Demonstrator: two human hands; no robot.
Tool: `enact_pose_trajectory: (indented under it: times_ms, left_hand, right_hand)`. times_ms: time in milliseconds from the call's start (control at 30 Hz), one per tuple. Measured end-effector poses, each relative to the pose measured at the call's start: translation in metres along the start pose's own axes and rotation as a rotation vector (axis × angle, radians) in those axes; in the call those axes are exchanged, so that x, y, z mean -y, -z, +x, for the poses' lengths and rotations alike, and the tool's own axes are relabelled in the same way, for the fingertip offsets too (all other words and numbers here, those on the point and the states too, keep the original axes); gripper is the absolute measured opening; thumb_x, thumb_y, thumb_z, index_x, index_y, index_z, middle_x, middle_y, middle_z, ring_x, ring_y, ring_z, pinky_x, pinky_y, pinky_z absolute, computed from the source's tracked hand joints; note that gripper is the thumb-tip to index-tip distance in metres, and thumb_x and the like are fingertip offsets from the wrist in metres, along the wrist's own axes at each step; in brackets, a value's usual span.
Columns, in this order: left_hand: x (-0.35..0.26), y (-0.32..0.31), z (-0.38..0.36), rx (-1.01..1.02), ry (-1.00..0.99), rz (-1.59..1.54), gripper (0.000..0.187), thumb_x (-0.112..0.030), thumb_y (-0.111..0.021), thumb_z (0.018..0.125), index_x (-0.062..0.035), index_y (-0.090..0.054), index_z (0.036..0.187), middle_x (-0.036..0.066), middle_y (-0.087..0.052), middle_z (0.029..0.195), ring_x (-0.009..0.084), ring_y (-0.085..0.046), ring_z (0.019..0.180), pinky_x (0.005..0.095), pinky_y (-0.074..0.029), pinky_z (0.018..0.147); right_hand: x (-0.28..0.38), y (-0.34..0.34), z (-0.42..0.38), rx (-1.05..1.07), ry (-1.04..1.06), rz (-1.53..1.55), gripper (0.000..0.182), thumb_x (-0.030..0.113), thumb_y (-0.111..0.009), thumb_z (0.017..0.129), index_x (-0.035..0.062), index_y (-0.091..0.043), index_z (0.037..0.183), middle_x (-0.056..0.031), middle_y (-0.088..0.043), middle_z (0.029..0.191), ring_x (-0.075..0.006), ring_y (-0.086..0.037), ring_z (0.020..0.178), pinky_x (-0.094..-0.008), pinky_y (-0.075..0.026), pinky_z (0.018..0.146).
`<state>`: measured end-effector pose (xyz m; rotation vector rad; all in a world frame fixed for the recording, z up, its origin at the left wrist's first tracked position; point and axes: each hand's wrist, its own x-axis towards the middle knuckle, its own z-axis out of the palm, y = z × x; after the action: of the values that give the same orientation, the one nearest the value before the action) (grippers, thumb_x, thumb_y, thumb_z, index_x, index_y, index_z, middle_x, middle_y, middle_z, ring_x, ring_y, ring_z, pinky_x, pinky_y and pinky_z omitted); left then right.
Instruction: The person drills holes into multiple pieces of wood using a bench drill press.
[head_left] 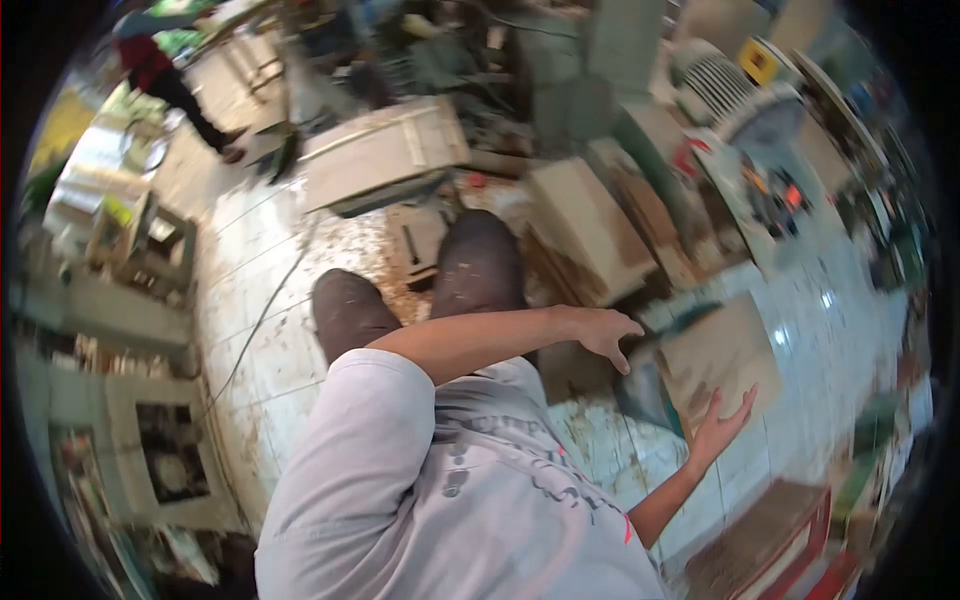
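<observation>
Seemingly, the left hand [600,333] is stretched across the body so that it and the right hand [722,428] can flank the board [722,350], the left with fingers loosely extended and thumb apart, the right spread wide, neither gripping anything. The board sits just to the right of the left hand's fingertips and partly behind the right hand's fingers in this view, though whether those touch it cannot be told. Ahead of the left hand rests a pale panel [590,220], perhaps put there to leave working room.
</observation>
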<state>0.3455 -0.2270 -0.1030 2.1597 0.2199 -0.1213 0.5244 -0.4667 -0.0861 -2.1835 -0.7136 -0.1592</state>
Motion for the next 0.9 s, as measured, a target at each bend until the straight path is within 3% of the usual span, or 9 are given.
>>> enact_pose_trajectory:
  times_ms: [100,167,300,367,533,667,733,800,900]
  left_hand:
    - [0.019,0.04,-0.074,-0.119,0.078,0.029,0.08,-0.037,-0.073,0.076,0.0036,-0.04,0.136,0.025,-0.054,0.125,0.0351,-0.057,0.11,0.0397,-0.046,0.093]
    - [0.021,0.068,-0.132,-0.284,0.262,-0.05,0.077,-0.036,-0.072,0.078,0.0034,-0.041,0.136,0.024,-0.052,0.129,0.0342,-0.056,0.113,0.039,-0.046,0.095]
    - [0.035,0.08,-0.232,-0.673,0.334,-0.19,0.069,-0.034,-0.069,0.083,-0.0009,-0.041,0.137,0.021,-0.053,0.13,0.0305,-0.055,0.117,0.0379,-0.045,0.097]
    - [0.035,0.087,-0.268,-0.788,0.352,-0.163,0.064,-0.032,-0.069,0.084,-0.0024,-0.044,0.135,0.021,-0.055,0.126,0.0301,-0.056,0.115,0.0369,-0.045,0.096]
    - [0.063,0.12,-0.296,-1.134,0.288,0.166,0.041,-0.022,-0.064,0.088,0.0006,-0.055,0.121,0.02,-0.059,0.119,0.0335,-0.058,0.108,0.0382,-0.045,0.095]
    - [0.081,0.158,-0.292,-1.125,0.342,0.202,0.041,-0.025,-0.059,0.091,0.0008,-0.054,0.123,0.02,-0.056,0.122,0.0351,-0.054,0.113,0.0399,-0.042,0.098]
    - [0.112,0.169,-0.282,-1.066,0.342,0.41,0.05,-0.034,-0.048,0.096,0.0016,-0.046,0.13,0.02,-0.048,0.133,0.0345,-0.045,0.124,0.0431,-0.035,0.106]
    - [0.144,0.173,-0.268,-1.014,0.416,0.542,0.054,-0.038,-0.043,0.097,0.0017,-0.041,0.134,0.02,-0.043,0.138,0.0339,-0.039,0.129,0.0447,-0.03,0.109]
    - [0.154,0.184,-0.263,-0.907,0.51,0.595,0.063,-0.046,-0.033,0.098,0.0023,-0.031,0.139,0.021,-0.032,0.145,0.0324,-0.029,0.137,0.049,-0.02,0.114]
  right_hand:
    - [0.067,-0.046,-0.011,0.174,0.193,0.248,0.061,0.02,-0.061,0.09,0.0073,-0.034,0.143,-0.0243,-0.04,0.138,-0.0399,-0.037,0.129,-0.0442,-0.03,0.107]
    - [0.109,-0.079,-0.024,0.467,0.323,0.267,0.063,0.021,-0.063,0.088,0.0067,-0.035,0.142,-0.023,-0.04,0.139,-0.0407,-0.037,0.129,-0.0451,-0.03,0.107]
    - [0.174,-0.134,-0.058,0.921,0.521,0.314,0.068,0.021,-0.067,0.084,0.0076,-0.036,0.142,-0.0232,-0.041,0.137,-0.0401,-0.038,0.127,-0.0451,-0.031,0.106]
    - [0.2,-0.155,-0.067,1.028,0.665,0.323,0.068,0.021,-0.067,0.083,0.0086,-0.036,0.142,-0.0231,-0.041,0.136,-0.04,-0.038,0.127,-0.0454,-0.032,0.106]
    - [0.236,-0.195,-0.053,0.995,0.704,0.307,0.066,0.022,-0.067,0.084,0.0082,-0.036,0.142,-0.0232,-0.041,0.136,-0.0405,-0.038,0.127,-0.0447,-0.033,0.105]
    - [0.228,-0.239,-0.006,0.808,0.667,0.188,0.061,0.025,-0.064,0.087,0.0054,-0.039,0.139,-0.0247,-0.044,0.132,-0.0409,-0.041,0.124,-0.0452,-0.035,0.104]
    - [0.208,-0.265,0.02,0.719,0.636,0.145,0.057,0.025,-0.063,0.089,0.0048,-0.041,0.137,-0.0233,-0.047,0.129,-0.0402,-0.043,0.123,-0.0446,-0.034,0.104]
    - [0.178,-0.302,0.05,0.569,0.667,-0.128,0.052,0.029,-0.058,0.092,0.0051,-0.042,0.135,-0.023,-0.047,0.127,-0.0406,-0.044,0.12,-0.0434,-0.036,0.102]
    - [0.171,-0.316,0.066,0.657,0.533,-0.129,0.052,0.036,-0.049,0.095,0.0083,-0.039,0.138,-0.0218,-0.042,0.131,-0.0391,-0.041,0.123,-0.0512,-0.032,0.103]
